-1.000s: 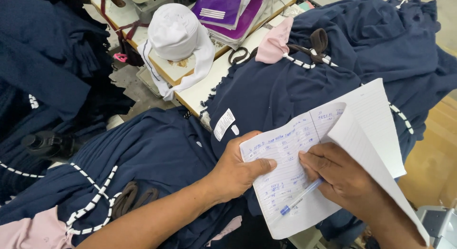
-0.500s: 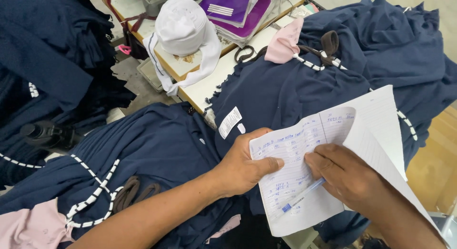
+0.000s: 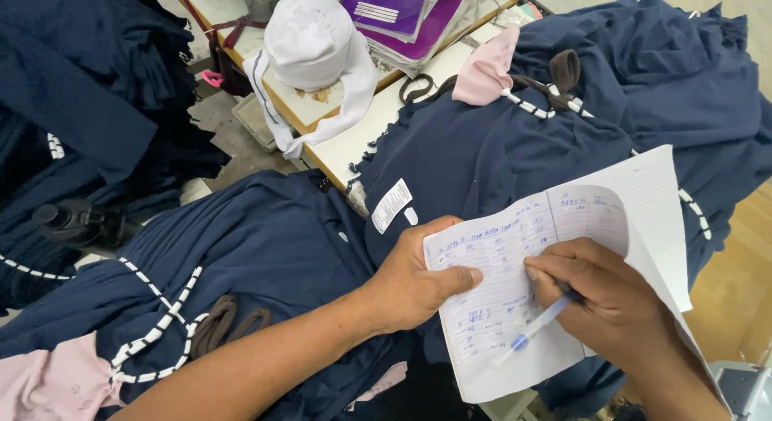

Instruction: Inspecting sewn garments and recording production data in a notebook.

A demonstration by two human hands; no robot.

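**Notebook over the navy pile**

Over the heap of navy garments (image 3: pixel 265 260), my left hand (image 3: pixel 410 280) clamps the notebook (image 3: pixel 515 300) by its left edge while my right hand (image 3: pixel 611 296) pinches a pen (image 3: pixel 535 328). I reckon the thin, floppy paper needs support near the fold.

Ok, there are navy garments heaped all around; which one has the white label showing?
The navy garment draped over the table edge, just above the left hand. Its white label lies face up near the notebook; the other heaps show none.
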